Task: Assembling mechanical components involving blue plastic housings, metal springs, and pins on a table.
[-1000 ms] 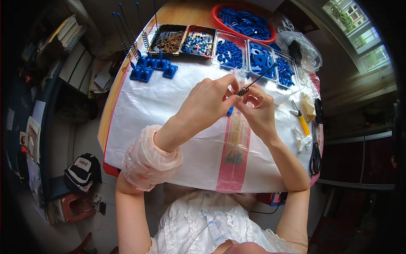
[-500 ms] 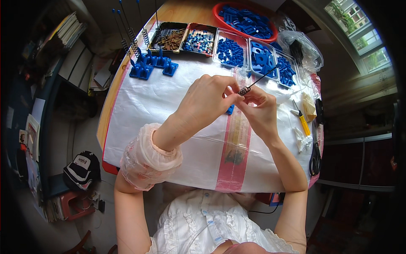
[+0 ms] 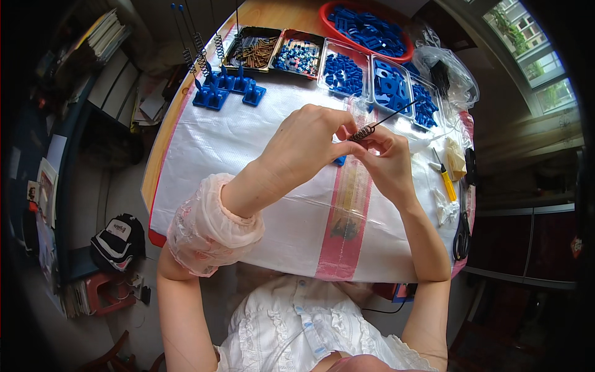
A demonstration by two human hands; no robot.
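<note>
Both hands meet above the middle of the tabletop (image 3: 248, 142). The left hand (image 3: 304, 146) curls in from the left, fingers bent and pinched on a small spring (image 3: 362, 132). The right hand (image 3: 387, 158) is closed around the same spring from below. A thin black rod (image 3: 393, 115) sticks out of the spring, pointing up toward the trays (image 3: 347, 74).
</note>
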